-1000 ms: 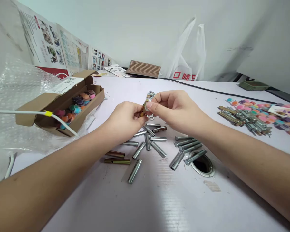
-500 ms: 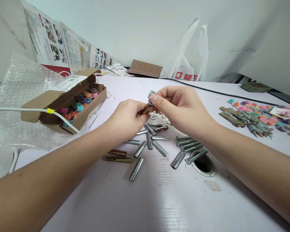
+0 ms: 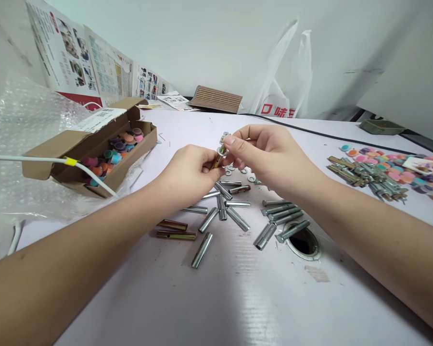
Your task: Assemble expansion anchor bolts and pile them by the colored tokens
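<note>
My left hand (image 3: 195,163) is closed around a brass-coloured expansion bolt (image 3: 218,160), held tilted with its upper end away from me. A silvery washer (image 3: 222,151) sits around the bolt near that end. The thumb and fingers of my right hand (image 3: 260,146) are pinched together at the bolt's tip; what lies between them is too small and covered to make out. Small nuts (image 3: 225,134) show just behind the fingertips. Below the hands lie several loose silvery metal sleeves (image 3: 238,218), two brass-coloured sleeves (image 3: 176,235) and a few washers (image 3: 251,177).
Silvery bolts (image 3: 285,214) lie beside a round cable hole (image 3: 305,242). To the right are assembled anchors (image 3: 368,175) and coloured caps (image 3: 397,168). A cardboard box (image 3: 149,140) of caps sits on bubble wrap (image 3: 7,182) at left, crossed by a white cable (image 3: 32,159).
The fingertips of my right hand have shifted slightly up the bolt, so the washer shows more clearly. My left hand keeps its hold; the whole view has moved slightly.
</note>
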Tool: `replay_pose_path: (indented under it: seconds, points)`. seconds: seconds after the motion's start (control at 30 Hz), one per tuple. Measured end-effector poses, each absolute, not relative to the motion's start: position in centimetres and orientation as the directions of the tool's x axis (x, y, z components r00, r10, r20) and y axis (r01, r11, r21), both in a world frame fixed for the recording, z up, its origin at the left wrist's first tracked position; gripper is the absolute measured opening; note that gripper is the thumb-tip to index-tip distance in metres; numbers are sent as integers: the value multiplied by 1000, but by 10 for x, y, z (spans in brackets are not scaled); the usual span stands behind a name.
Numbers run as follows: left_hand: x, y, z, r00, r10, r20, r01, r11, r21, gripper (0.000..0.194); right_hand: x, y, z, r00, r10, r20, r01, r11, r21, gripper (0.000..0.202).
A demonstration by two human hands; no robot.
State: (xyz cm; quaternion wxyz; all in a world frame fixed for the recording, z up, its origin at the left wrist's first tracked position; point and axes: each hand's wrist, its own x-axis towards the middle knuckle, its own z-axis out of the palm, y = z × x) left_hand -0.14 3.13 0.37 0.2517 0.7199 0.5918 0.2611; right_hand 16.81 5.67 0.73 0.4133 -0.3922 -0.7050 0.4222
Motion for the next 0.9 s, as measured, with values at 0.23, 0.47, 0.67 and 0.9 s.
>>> replay_pose_path:
  seconds: [0.23,0.47,0.67,0.9]
  points:
    - [-2,34,2,184,983,-21,474,-70,878,13,171,63,5,-332,886,325,279,421,-863,39]
    - [-1,38,0,30,999,-33,261,24,965,18,186,81,-6,-359,832,423,642,549,-535,10]
    - [-2,43,-2,19,997,-70,7,69,998,12,200,93,-11,-391,827,405,786,528,-321,15]
    - [-1,40,5,126,984,-128,-268,157,951,6,201,98,-23,-414,857,307,836,491,-244,22]
